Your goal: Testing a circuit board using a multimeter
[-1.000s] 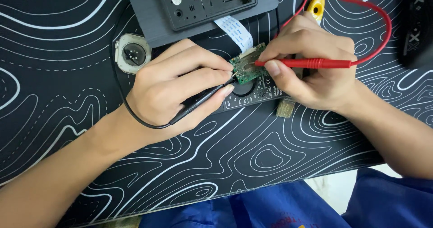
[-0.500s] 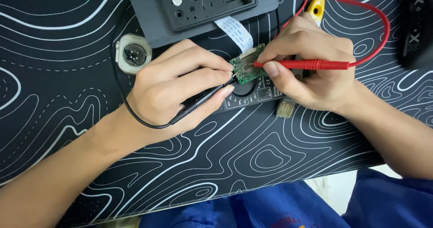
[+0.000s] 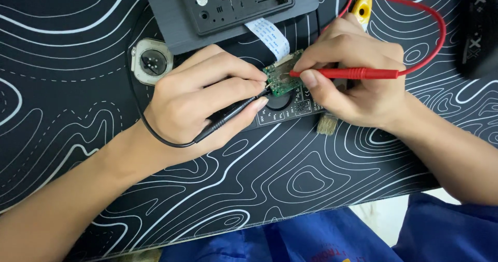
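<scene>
Left hand (image 3: 202,104) is sitting at the centre of the frame, fingers clenched around a black probe (image 3: 233,114); thumb and forefinger are pinching it near the tip. The tip is touching the left edge of a small green circuit board (image 3: 282,78). The black lead (image 3: 155,132) is looping out below the wrist and running up the left side of the hand.

Right hand (image 3: 358,80) is working from the right of centre, fingers grasping a red probe (image 3: 347,74) that is lying nearly level. Its tip is resting on the board's upper face. The red lead (image 3: 436,29) is arcing up to the upper right and back toward the top edge.

The circuit board is sitting just above centre, between the two hands, over a dark meter (image 3: 290,109) with a round dial. A white ribbon cable (image 3: 270,36) is running from the board up to a grey device (image 3: 228,8) at the top centre.

Compared with the frames half a second and one second back: both hands and both probes are staying in the same place, with no visible shift.

Around them: a round metal part (image 3: 152,61) is lying at the upper left, a yellow tool tip (image 3: 362,5) is showing above the right hand, and a brush (image 3: 327,124) is peeking out below it. Everything is resting on a black mat (image 3: 311,184) with white wavy lines.
</scene>
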